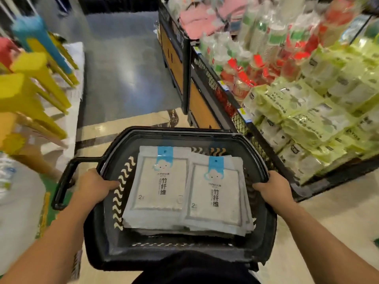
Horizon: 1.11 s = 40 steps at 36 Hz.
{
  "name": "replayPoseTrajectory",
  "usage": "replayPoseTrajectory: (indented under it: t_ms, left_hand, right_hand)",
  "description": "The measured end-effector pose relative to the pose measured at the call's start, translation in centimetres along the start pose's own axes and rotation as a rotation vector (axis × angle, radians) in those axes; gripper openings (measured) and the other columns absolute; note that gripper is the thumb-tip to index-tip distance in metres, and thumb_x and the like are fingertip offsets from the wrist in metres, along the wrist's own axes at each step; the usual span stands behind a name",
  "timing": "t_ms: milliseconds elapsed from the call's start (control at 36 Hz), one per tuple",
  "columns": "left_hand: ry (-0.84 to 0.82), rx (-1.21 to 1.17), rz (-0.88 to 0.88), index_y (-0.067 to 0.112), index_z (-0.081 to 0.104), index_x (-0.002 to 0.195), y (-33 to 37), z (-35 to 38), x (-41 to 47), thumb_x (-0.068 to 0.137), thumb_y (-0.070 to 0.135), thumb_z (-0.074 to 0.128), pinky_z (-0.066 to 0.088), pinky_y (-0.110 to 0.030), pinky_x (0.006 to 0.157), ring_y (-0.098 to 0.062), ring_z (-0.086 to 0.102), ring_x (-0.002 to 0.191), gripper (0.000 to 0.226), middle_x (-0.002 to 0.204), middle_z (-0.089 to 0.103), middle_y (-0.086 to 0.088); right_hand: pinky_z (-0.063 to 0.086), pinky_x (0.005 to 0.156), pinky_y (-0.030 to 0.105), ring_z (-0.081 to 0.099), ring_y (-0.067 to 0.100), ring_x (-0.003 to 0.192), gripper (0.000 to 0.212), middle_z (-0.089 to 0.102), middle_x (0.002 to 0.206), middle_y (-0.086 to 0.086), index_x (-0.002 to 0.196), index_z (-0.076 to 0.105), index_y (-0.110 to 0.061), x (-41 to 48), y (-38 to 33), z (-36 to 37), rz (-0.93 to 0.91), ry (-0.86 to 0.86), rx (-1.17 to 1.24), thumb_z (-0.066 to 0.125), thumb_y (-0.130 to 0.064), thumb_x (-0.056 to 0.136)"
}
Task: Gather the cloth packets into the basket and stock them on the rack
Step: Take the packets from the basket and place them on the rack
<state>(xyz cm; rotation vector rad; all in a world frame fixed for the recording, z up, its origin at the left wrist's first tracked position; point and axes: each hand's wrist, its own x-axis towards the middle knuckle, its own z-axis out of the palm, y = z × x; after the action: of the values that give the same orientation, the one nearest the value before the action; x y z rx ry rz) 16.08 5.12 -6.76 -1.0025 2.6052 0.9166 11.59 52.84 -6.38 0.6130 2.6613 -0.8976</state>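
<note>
Cloth packets point(158, 181), flat grey-white squares in clear wrap with blue header tags, lie in two overlapping stacks on the bottom of the basket, the right stack partly over the left. Biggest thing nearby is the black mesh-fronted rack point(235, 111) along the right, loaded with pale green and white wrapped packs point(307, 111) and, further back, blurred sleeves of red and green cups point(256, 54). Stacked yellow plastic stools point(30, 93) stand on the left side of the aisle. The black plastic basket point(184, 132) is held out level in front of the person, its long black handle point(63, 181) hanging off the left rim.

The left hand point(92, 185) grips the left rim, its fingers point(112, 184) pressed together and curled over the edge to the inside wall; the left stack's edge lies near those fingertips without touching them. The right hand point(272, 187) grips the right rim the same way, fingers point(258, 184) curled inward, just beside the right stack's edge; whether they touch it I cannot tell.
</note>
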Motion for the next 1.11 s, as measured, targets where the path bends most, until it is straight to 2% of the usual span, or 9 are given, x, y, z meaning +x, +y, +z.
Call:
replayPoseTrajectory:
  t_ms: [139, 306, 444, 556, 667, 750, 861, 972, 1111]
  left_hand:
    - [0.080, -0.025, -0.075, 0.001, 0.061, 0.093, 3.9, -3.9, 4.9, 0.073, 0.031, 0.088, 0.045, -0.031, 0.054, -0.026, 0.058, 0.064, 0.045, 0.074, 0.062, -0.010]
    - [0.156, -0.024, -0.139, 0.008, 0.059, 0.102, 4.7, -9.7, 11.3, 0.069, 0.040, 0.089, 0.057, -0.043, 0.069, -0.033, 0.063, 0.077, 0.055, 0.089, 0.068, -0.013]
    - [0.190, -0.034, -0.128, 0.004, 0.064, 0.089, 4.1, -14.0, 18.1, 0.073, 0.032, 0.088, 0.040, -0.031, 0.050, -0.028, 0.058, 0.063, 0.040, 0.069, 0.062, -0.009]
    - [0.162, -0.029, -0.146, -0.002, 0.063, 0.083, 4.8, -17.0, 25.4, 0.070, 0.033, 0.090, 0.038, -0.030, 0.047, -0.030, 0.058, 0.062, 0.046, 0.068, 0.062, -0.014]
    - [0.126, -0.018, -0.129, -0.002, 0.053, 0.091, 6.3, -19.4, 31.9, 0.072, 0.032, 0.089, 0.040, -0.032, 0.050, -0.034, 0.061, 0.069, 0.053, 0.072, 0.063, -0.016]
    - [0.106, -0.022, -0.100, -0.001, 0.060, 0.092, 7.4, -21.1, 36.6, 0.071, 0.033, 0.090, 0.040, -0.033, 0.050, -0.034, 0.060, 0.070, 0.050, 0.075, 0.062, -0.015]
    - [0.107, -0.011, -0.094, 0.005, 0.052, 0.071, 10.0, -22.5, 42.5, 0.074, 0.034, 0.088, 0.035, -0.031, 0.046, -0.029, 0.052, 0.056, 0.046, 0.061, 0.054, -0.010]
    - [0.078, 0.045, -0.096, 0.001, 0.059, 0.092, 13.5, -22.4, 49.0, 0.071, 0.042, 0.087, 0.044, -0.034, 0.053, -0.029, 0.056, 0.065, 0.054, 0.072, 0.059, -0.010]
    - [0.097, 0.020, -0.146, 0.007, 0.057, 0.082, 18.2, -22.6, 57.0, 0.074, 0.036, 0.087, 0.042, -0.031, 0.050, -0.028, 0.058, 0.061, 0.043, 0.068, 0.061, -0.011]
  right_hand:
    - [0.046, 0.057, 0.034, 0.060, 0.026, 0.079, 0.023, 0.063, 0.089, 0.008, 0.090, 0.057, -0.012, 9.0, -9.7, -0.5, -0.124, -0.055, -0.056, 0.078, -0.021, 0.083]
    - [0.046, 0.064, 0.038, 0.059, 0.031, 0.081, 0.035, 0.068, 0.092, 0.014, 0.095, 0.062, -0.007, 16.1, -21.7, 0.6, -0.281, -0.076, -0.200, 0.083, -0.029, 0.078]
    - [0.046, 0.062, 0.037, 0.058, 0.029, 0.080, 0.034, 0.065, 0.087, 0.010, 0.095, 0.062, -0.006, 19.4, -30.6, 3.7, -0.337, -0.081, -0.227, 0.083, -0.028, 0.078]
    - [0.038, 0.053, 0.031, 0.054, 0.017, 0.070, 0.029, 0.061, 0.080, 0.006, 0.089, 0.061, -0.007, 21.4, -35.1, 7.0, -0.288, -0.080, -0.196, 0.082, -0.024, 0.079]
    - [0.042, 0.053, 0.033, 0.060, 0.023, 0.075, 0.031, 0.064, 0.084, 0.008, 0.090, 0.061, -0.008, 23.4, -38.7, 9.3, -0.216, -0.093, -0.180, 0.081, -0.029, 0.081]
    - [0.044, 0.057, 0.034, 0.061, 0.026, 0.081, 0.032, 0.066, 0.091, 0.009, 0.095, 0.061, -0.009, 25.6, -41.7, 10.2, -0.173, -0.089, -0.144, 0.081, -0.031, 0.082]
    - [0.044, 0.060, 0.034, 0.059, 0.024, 0.079, 0.030, 0.065, 0.086, 0.008, 0.094, 0.062, -0.009, 29.5, -46.3, 11.2, -0.179, -0.039, -0.124, 0.082, -0.028, 0.080]
    - [0.040, 0.055, 0.030, 0.056, 0.017, 0.074, 0.027, 0.066, 0.087, 0.007, 0.090, 0.062, -0.011, 34.5, -49.6, 12.7, -0.144, -0.055, -0.104, 0.082, -0.025, 0.078]
    - [0.038, 0.056, 0.029, 0.052, 0.016, 0.074, 0.024, 0.063, 0.087, 0.003, 0.093, 0.059, -0.015, 43.8, -56.6, 13.9, -0.177, -0.095, -0.087, 0.078, -0.023, 0.080]
